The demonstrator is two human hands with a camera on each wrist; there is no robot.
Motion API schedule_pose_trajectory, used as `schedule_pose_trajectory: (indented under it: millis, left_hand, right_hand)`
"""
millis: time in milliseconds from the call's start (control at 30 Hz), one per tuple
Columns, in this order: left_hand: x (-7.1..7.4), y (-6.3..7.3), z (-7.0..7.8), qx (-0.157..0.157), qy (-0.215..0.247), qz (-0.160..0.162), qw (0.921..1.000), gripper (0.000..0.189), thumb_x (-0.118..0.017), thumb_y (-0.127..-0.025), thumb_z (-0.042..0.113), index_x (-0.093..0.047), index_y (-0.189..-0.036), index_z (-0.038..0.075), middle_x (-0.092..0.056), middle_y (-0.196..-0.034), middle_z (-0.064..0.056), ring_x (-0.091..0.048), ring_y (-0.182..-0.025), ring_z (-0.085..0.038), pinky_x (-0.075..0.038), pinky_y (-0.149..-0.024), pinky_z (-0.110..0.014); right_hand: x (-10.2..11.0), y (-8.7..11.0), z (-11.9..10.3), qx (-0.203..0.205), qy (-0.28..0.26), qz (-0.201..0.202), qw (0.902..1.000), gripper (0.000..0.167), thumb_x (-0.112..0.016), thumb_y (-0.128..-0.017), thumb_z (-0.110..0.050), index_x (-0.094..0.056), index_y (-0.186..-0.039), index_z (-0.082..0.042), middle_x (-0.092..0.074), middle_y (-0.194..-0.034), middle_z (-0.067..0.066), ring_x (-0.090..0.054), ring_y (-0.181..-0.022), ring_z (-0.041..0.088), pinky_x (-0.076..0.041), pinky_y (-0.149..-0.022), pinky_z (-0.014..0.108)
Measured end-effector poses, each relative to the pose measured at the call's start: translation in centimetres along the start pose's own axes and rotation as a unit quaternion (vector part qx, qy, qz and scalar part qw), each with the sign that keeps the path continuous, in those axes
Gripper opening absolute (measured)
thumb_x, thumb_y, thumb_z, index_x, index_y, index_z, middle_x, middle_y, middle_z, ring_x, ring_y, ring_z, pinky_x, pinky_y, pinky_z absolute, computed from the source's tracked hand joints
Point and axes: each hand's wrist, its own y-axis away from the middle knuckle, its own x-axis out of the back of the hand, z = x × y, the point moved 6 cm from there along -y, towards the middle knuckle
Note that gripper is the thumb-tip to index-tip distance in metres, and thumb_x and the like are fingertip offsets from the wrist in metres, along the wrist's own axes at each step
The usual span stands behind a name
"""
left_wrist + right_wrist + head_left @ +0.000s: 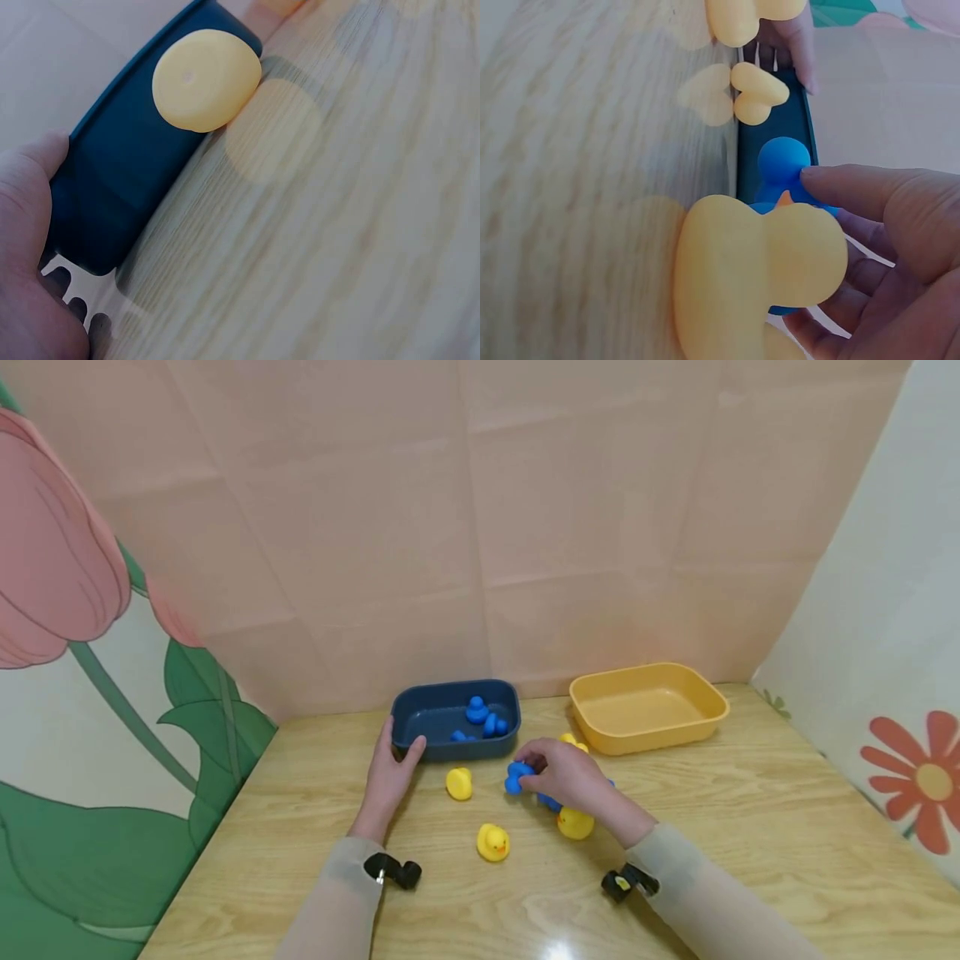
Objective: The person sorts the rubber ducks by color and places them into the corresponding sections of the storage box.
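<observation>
My left hand [389, 778] holds the left front corner of a dark blue plastic bin [450, 752], thumb at the near rim and fingers along the left side. Inside the bin lie blue rubber ducks [477, 710], gathered toward its right. Just off the bin's right front corner, my right hand [567, 774] pinches another blue rubber duck [517, 777] between thumb and fingers. Beneath and beside that hand are a yellow duck [575, 823] and more blue, partly hidden by the hand. In the right wrist view, a yellow duck [735, 277] covers part of the held one.
A yellow bin [648, 735] stands at the back right, near the wall. Two loose yellow ducks, one close before the dark blue bin [460, 784] and one nearer the front [492, 842], sit on the wooden table [300, 810]. Another yellow duck [573, 742] shows behind the right hand.
</observation>
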Motion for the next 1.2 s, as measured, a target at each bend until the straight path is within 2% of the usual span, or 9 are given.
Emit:
schedule_pose_trajectory:
  millis: [233,500,733,967,1200]
  left_hand:
    - [-0.1,0.0,0.2,-0.002,-0.004,0.003,1.0000,0.094,-0.066,-0.110,0.053,-0.014,-0.179,0.015,-0.016,-0.184,-0.012,-0.017,-0.168,-0.035,-0.021,-0.134,-0.056]
    - [-0.2,0.2,0.1,0.004,-0.008,-0.001,1.0000,0.103,-0.063,-0.106,0.068,-0.013,-0.179,0.014,-0.016,-0.184,-0.011,-0.017,-0.168,-0.034,-0.021,-0.134,-0.056]
    - [-0.1,0.2,-0.1,0.001,-0.003,0.000,1.0000,0.103,-0.065,-0.106,0.066,-0.014,-0.179,0.014,-0.016,-0.184,-0.011,-0.017,-0.168,-0.035,-0.022,-0.133,-0.057]
    - [0.1,0.1,-0.2,0.002,-0.001,0.000,1.0000,0.106,-0.062,-0.104,0.072,-0.013,-0.179,0.015,-0.015,-0.184,-0.009,-0.016,-0.168,-0.033,-0.021,-0.134,-0.056]
    - [-0.1,0.1,0.0,0.003,-0.001,0.000,1.0000,0.106,-0.065,-0.104,0.069,-0.015,-0.178,0.013,-0.016,-0.184,-0.012,-0.017,-0.168,-0.036,-0.021,-0.133,-0.059]
  right_hand:
    - [1.1,0.3,-0.5,0.006,-0.013,0.025,0.9996,0.024,-0.089,-0.097,-0.021,-0.080,-0.118,-0.018,-0.074,-0.102,-0.006,-0.068,-0.095,0.016,-0.061,-0.084,0.040]
    - [2.9,0.5,-1.2,0.021,-0.029,0.063,0.9974,0.026,-0.087,-0.100,-0.022,-0.079,-0.123,-0.015,-0.075,-0.104,-0.004,-0.069,-0.100,0.020,-0.060,-0.086,0.042]
    - [4.3,0.4,-2.5,0.044,-0.022,0.103,0.9935,0.029,-0.087,-0.099,-0.023,-0.080,-0.126,-0.013,-0.078,-0.105,-0.002,-0.072,-0.102,0.023,-0.060,-0.087,0.046]
    - [5.1,-0.5,-3.5,0.049,-0.026,0.115,0.9918,0.033,-0.087,-0.100,-0.025,-0.079,-0.130,-0.014,-0.078,-0.109,-0.001,-0.071,-0.102,0.022,-0.059,-0.089,0.046]
    - [5.5,-2.0,-4.2,0.038,-0.034,0.118,0.9917,0.033,-0.087,-0.100,-0.027,-0.078,-0.129,-0.014,-0.078,-0.115,0.001,-0.070,-0.105,0.024,-0.060,-0.091,0.047]
